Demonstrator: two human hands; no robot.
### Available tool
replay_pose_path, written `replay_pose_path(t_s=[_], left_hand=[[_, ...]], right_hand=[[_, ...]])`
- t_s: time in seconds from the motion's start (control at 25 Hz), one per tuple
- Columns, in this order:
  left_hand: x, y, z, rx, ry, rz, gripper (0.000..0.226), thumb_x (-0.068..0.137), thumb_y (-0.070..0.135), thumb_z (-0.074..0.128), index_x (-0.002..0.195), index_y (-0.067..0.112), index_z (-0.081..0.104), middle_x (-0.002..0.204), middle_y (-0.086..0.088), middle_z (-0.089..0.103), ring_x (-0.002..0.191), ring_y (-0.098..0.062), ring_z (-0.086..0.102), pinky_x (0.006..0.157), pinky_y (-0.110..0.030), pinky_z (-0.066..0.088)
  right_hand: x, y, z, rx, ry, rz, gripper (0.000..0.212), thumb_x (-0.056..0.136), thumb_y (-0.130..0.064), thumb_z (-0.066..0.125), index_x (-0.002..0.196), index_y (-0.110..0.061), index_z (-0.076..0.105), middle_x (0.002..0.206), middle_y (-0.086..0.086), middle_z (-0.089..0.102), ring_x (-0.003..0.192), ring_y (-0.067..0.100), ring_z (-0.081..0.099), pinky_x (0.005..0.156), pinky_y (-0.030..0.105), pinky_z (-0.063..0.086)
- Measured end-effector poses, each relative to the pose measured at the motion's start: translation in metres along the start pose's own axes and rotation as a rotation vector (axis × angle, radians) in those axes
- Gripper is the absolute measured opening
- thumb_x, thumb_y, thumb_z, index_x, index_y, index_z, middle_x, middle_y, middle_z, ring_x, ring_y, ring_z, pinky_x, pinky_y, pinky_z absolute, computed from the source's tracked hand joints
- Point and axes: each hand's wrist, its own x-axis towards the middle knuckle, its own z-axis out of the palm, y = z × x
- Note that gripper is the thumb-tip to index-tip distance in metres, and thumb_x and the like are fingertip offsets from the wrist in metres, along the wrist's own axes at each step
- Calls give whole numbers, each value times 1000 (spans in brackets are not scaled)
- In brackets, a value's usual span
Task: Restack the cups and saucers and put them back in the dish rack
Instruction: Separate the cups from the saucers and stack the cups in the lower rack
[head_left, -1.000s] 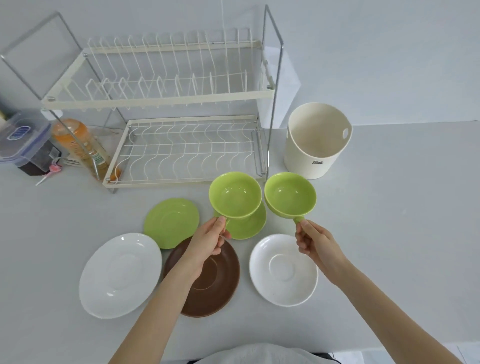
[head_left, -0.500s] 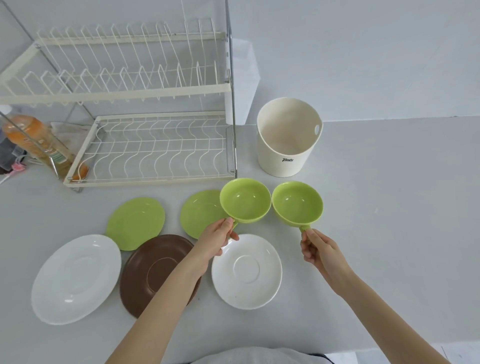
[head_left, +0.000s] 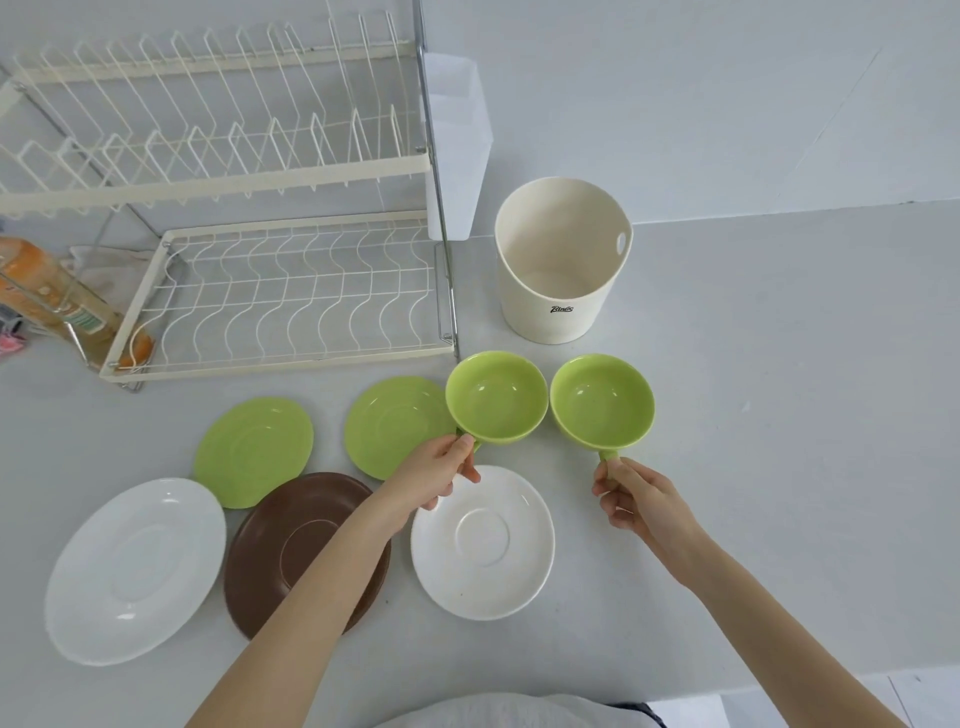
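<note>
1. Two green cups are held side by side above the white counter (head_left: 779, 415), mouths up, rims level and almost touching.
2. Left hand (head_left: 436, 475) pinches the handle of the left cup (head_left: 496, 397); that handle points toward the person and slightly left.
3. Right hand (head_left: 641, 499) pinches the handle of the right cup (head_left: 602, 400); its handle points straight back toward the person.
4. Five saucers lie flat on the counter: two green ones (head_left: 254, 449) (head_left: 395, 426), a brown saucer (head_left: 291, 540), a large white saucer (head_left: 135, 569) and a smaller white saucer (head_left: 483, 540).
5. Left cup overlaps the edge of the nearer green saucer in this view.
6. Behind stands the two-tier dish rack (head_left: 280, 296), both tiers bare, with a cream container (head_left: 561, 260) to its right.
</note>
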Motion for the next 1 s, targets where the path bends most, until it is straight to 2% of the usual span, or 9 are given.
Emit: replay_pose_path(t_s=[0.12, 0.28, 0.32, 0.44, 0.52, 0.6, 0.72, 0.84, 1.0], left_hand=[[4, 4, 1, 248, 22, 46, 32, 95, 37, 37, 76, 21, 57, 63, 7, 46, 48, -10, 36, 38, -17, 25], [8, 2, 9, 197, 71, 79, 32, 94, 33, 41, 93, 11, 64, 65, 11, 48, 53, -8, 39, 46, -21, 30], [8, 0, 10, 151, 97, 89, 31, 94, 32, 44, 90, 8, 64, 63, 9, 45, 53, -9, 37, 47, -21, 29], [11, -4, 12, -2, 183, 112, 29, 89, 27, 54, 63, 16, 49, 56, 3, 36, 52, -12, 34, 44, -20, 29], [13, -6, 11, -31, 213, 139, 29, 87, 25, 59, 60, 21, 48, 56, 4, 41, 53, -11, 38, 47, -21, 30], [14, -5, 11, -1, 215, 156, 27, 85, 24, 61, 60, 21, 51, 57, 6, 46, 54, -9, 42, 49, -21, 32], [16, -4, 12, 37, 199, 149, 20, 84, 26, 63, 71, 12, 58, 58, 5, 49, 53, -7, 44, 42, -11, 34], [18, -4, 13, 36, 191, 134, 22, 83, 28, 64, 77, 8, 59, 57, -2, 49, 40, 0, 49, 34, -7, 28], [20, -6, 16, 50, 204, 152, 22, 83, 29, 64, 76, 10, 55, 62, -5, 49, 34, 9, 48, 36, -9, 29]], right_hand=[[0, -6, 3, -132, 22, 38, 24, 94, -20, 45, 86, -12, 66, 71, 3, 57, 56, 14, 48, 52, 22, 38], [-1, -10, 5, -182, 95, 32, 21, 92, -24, 49, 98, -13, 66, 77, 1, 61, 61, 12, 57, 51, 17, 45], [-1, -11, 6, -165, 105, 36, 20, 92, -24, 50, 98, -13, 65, 80, 1, 63, 64, 12, 60, 51, 16, 47], [-4, -10, 6, -98, 124, 46, 22, 91, -29, 52, 93, -13, 66, 84, 3, 67, 69, 13, 64, 55, 20, 52], [-4, -8, 6, -77, 124, 37, 22, 91, -29, 53, 87, -13, 67, 82, 4, 67, 69, 14, 64, 54, 19, 53], [-3, -5, 8, -46, 131, -5, 21, 91, -25, 53, 81, -10, 66, 80, 6, 65, 70, 14, 63, 51, 14, 54], [-2, -7, 11, 85, 141, -85, 24, 93, -18, 50, 76, -6, 63, 77, 12, 60, 70, 16, 61, 58, 11, 56], [-5, -15, 16, 221, 149, -144, 27, 94, -16, 47, 74, -5, 62, 73, 12, 58, 68, 14, 60, 58, 10, 54], [-12, -21, 28, 172, 109, -238, 29, 94, -17, 45, 73, -8, 62, 73, 9, 59, 69, 12, 61, 59, 9, 53]])
